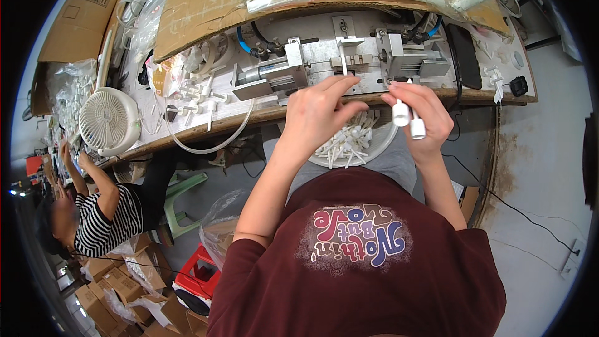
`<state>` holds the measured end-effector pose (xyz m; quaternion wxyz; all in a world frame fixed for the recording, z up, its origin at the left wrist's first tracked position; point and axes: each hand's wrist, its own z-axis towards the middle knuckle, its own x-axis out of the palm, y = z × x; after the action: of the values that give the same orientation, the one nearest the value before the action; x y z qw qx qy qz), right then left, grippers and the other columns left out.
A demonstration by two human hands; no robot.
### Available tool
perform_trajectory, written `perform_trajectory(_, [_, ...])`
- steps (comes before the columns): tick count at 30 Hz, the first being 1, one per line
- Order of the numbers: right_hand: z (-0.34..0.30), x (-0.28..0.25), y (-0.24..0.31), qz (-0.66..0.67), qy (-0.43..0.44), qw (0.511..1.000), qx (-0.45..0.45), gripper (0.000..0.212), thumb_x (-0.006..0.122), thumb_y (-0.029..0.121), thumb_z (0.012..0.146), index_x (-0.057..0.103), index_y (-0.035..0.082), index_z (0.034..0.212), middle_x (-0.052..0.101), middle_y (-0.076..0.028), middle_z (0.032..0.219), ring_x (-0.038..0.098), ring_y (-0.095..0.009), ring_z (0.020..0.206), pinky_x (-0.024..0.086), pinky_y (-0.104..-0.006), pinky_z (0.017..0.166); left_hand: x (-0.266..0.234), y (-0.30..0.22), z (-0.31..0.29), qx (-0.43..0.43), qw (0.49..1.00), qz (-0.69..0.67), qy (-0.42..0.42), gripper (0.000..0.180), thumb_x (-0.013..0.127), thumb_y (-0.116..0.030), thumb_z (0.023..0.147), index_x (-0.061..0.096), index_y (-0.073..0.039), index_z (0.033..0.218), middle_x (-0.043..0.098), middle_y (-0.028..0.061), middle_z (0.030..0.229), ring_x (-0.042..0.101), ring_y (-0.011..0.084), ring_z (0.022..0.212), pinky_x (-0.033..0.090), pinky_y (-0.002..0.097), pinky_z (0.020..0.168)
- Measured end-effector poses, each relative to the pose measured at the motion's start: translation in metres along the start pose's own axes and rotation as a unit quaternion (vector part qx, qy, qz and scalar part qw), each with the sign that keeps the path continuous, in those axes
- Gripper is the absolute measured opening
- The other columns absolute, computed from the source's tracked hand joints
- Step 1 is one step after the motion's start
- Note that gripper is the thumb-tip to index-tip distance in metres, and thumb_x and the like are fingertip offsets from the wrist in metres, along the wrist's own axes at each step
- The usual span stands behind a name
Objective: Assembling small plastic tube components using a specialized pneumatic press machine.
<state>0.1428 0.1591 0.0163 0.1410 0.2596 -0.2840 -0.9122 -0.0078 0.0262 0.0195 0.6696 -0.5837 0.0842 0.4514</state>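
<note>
My left hand is at the front edge of the bench, thumb and forefinger apart, with nothing visible between them. Its forefinger tip lies close to a thin white plastic stick standing in the middle of a metal clamping fixture; I cannot tell whether they touch. In the fingers of my right hand are white plastic sticks with thick cylindrical heads, at least two, heads pointing toward me. Below both hands, a white bowl on my lap holds a heap of similar white plastic sticks.
Metal slide blocks with air hoses flank the fixture. A cardboard sheet covers the back, bearing bagged white parts. Loose parts and a white fan lie leftward; a black phone-like slab rests rightward. Another person works at left.
</note>
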Motion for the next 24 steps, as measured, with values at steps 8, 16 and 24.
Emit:
perform_trajectory(8, [0.006,0.009,0.002,-0.094,0.025,0.987,-0.129,0.028,0.075,0.001,0.071,0.071,-0.002,0.098,0.07,-0.016,0.099,0.069,-0.026,0.077,0.056,-0.0322,0.064,-0.004,-0.028,-0.015,0.007,0.972,-0.233,0.002,0.034,0.083,-0.006,0.072,0.073,-0.004,0.104,0.07,0.007,0.094,0.068,0.0134,0.079,0.058,0.0264,0.068])
perform_trajectory(16, [0.014,-0.002,0.005,-0.031,0.027,0.998,-0.057,0.059,0.086,0.015,0.066,0.064,-0.005,0.118,0.065,-0.02,0.12,0.065,-0.031,0.107,0.054,-0.0359,0.09,0.017,0.007,-0.01,0.079,0.974,0.175,-0.118,0.029,0.077,-0.011,0.072,0.072,-0.007,0.1,0.07,0.0027,0.106,0.065,0.0195,0.079,0.054,0.0302,0.067])
perform_trajectory(24, [-0.001,0.006,0.003,0.08,0.036,0.996,-0.001,0.061,0.083,0.01,0.068,0.057,-0.007,0.121,0.057,-0.025,0.131,0.062,-0.034,0.115,0.049,-0.0383,0.097,0.022,0.015,0.003,0.08,0.971,0.213,-0.072,0.029,0.078,-0.013,0.07,0.074,-0.009,0.098,0.071,0.0019,0.112,0.065,0.0226,0.063,0.052,0.0309,0.061])
